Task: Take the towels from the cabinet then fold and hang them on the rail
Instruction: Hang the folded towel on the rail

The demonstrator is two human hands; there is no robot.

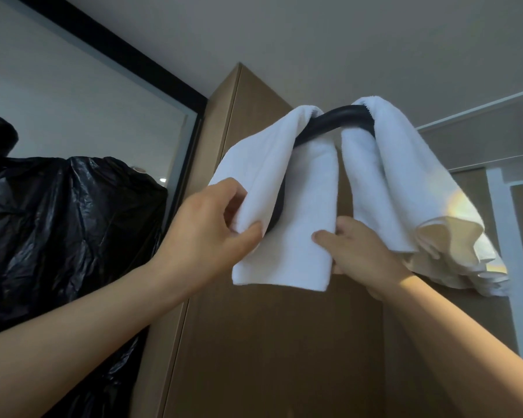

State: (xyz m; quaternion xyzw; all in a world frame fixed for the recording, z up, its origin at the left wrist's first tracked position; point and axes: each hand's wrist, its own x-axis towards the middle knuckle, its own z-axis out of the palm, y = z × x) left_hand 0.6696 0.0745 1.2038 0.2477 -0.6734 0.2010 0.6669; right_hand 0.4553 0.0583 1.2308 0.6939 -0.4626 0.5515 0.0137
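Observation:
A black curved rail (pixel 332 117) arches in front of a tall brown cabinet (pixel 254 327). Two white towels hang over it. The left towel (pixel 299 188) is folded and draped over the rail's left part. My left hand (pixel 212 227) pinches its left edge between thumb and fingers. My right hand (pixel 363 251) grips its lower right edge from behind, thumb in front. The right towel (pixel 405 182) hangs over the rail's right end, its lower corners bunched and loose.
A black plastic sheet or bag (pixel 58 236) covers something bulky at the left, against a black-framed glass panel (pixel 103 95). A white door frame (pixel 501 206) stands at the right. The ceiling is close above.

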